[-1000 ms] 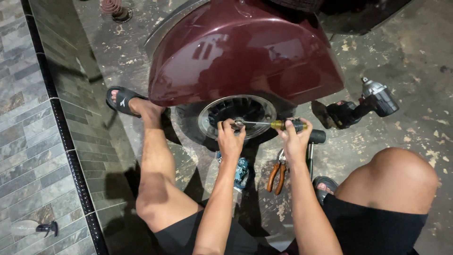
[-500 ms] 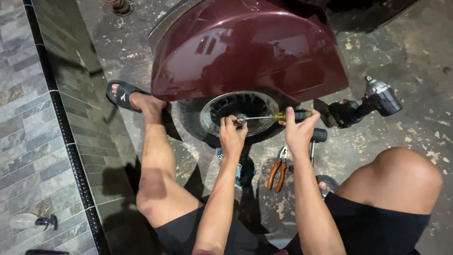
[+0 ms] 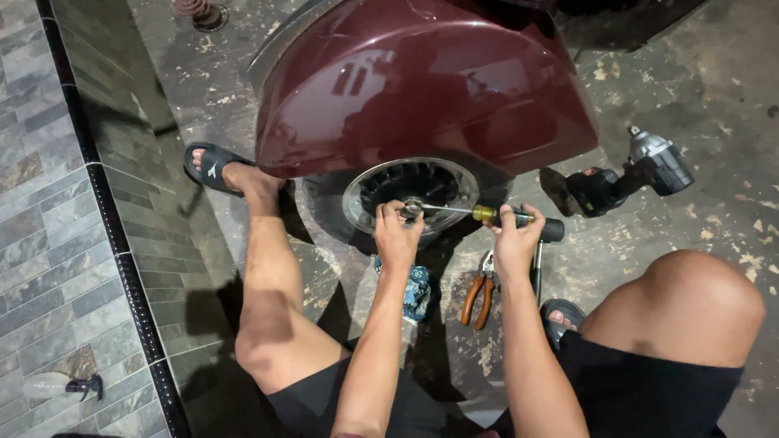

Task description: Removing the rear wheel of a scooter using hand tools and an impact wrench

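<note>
Head view looks down on a screwdriver [image 3: 479,213] with a thin metal shaft and a yellow collar on a dark handle, lying level across the hub of a scooter wheel [image 3: 410,195]. Its tip sits at the wheel's centre. The right hand [image 3: 515,239] is wrapped tight around the handle; the left hand [image 3: 396,235] pinches the shaft near the tip against the hub. The wheel has a silver rim with dark fins, tucked under a glossy maroon fender [image 3: 422,81]. Orange-handled pliers [image 3: 480,288] lie on the stained concrete floor [image 3: 714,105], and a cordless impact wrench [image 3: 629,174] rests to the right. A grey tiled wall [image 3: 49,203] runs along the left. The screwdriver's tip is hidden by fingers, and the fender covers the wheel's top.
</note>
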